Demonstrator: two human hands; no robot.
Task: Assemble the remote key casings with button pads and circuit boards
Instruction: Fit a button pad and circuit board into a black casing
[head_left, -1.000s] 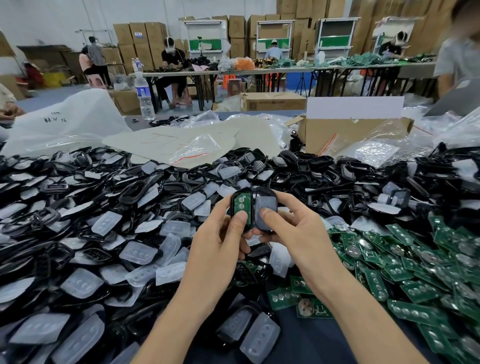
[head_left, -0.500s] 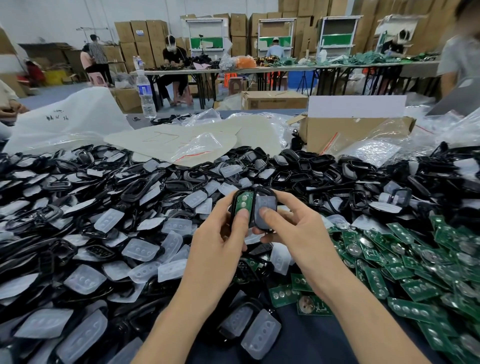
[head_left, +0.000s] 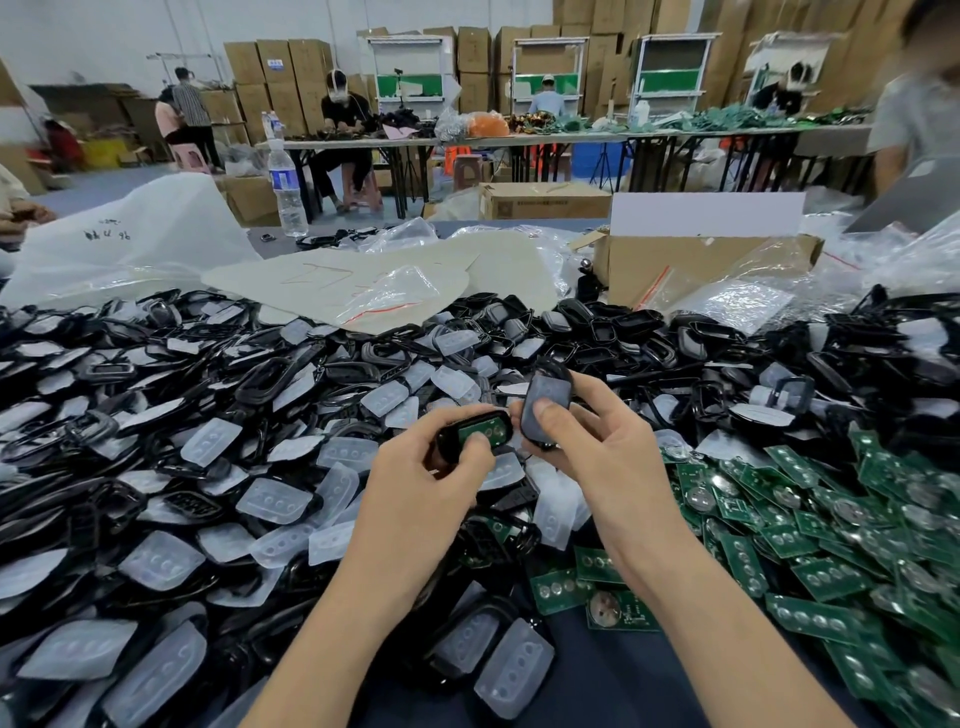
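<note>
My left hand (head_left: 423, 480) grips a black key casing with a green circuit board (head_left: 480, 431) seated in it, thumb pressing on the board. My right hand (head_left: 597, 452) holds a second black casing with a translucent button pad (head_left: 545, 402) in it, thumb on its lower end. The two casings are side by side, a small gap between them, above the pile. Black casings (head_left: 270, 379) and clear button pads (head_left: 275, 501) are heaped across the left and middle. Green circuit boards (head_left: 810, 530) lie heaped at the right.
A cardboard box (head_left: 691, 270) and plastic bags (head_left: 737, 306) stand behind the pile at the right. A white bag (head_left: 140, 244) and a water bottle (head_left: 287, 192) are at the back left. People work at tables farther back. Dark blue table surface (head_left: 613, 675) shows near me.
The two casings, held pressed together upright before, have come apart. My left hand has lowered its casing and turned it sideways; my right hand keeps the other one higher.
</note>
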